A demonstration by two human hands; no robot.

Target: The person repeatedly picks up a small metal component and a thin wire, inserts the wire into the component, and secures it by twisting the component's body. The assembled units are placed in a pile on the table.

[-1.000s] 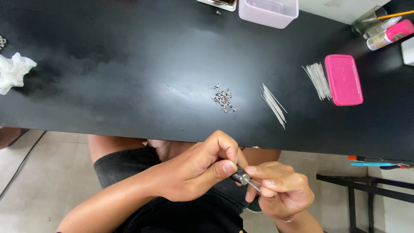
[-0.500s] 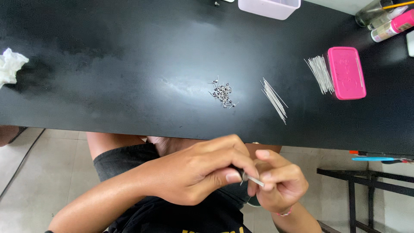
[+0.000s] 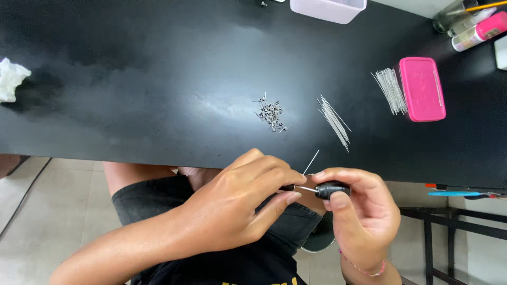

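Black and glossy, the bench (image 3: 132, 79) carries a crumpled white tissue (image 3: 11, 79) at its far left edge, with wide bare room beside it. Below the near edge, the left hand (image 3: 237, 206) curls with thumb and fingers pinching a thin metal pin (image 3: 305, 188). That pin meets a small black tool (image 3: 332, 189), gripped by the right hand (image 3: 364, 216); the joint is partly hidden. Above lie a heap of small metal parts (image 3: 272, 113), loose pins (image 3: 334, 120), another pin bundle (image 3: 391, 89) touching a pink box (image 3: 421, 88).

A glossy black table (image 3: 132, 79) stands over pale floor tiles (image 3: 31, 211).
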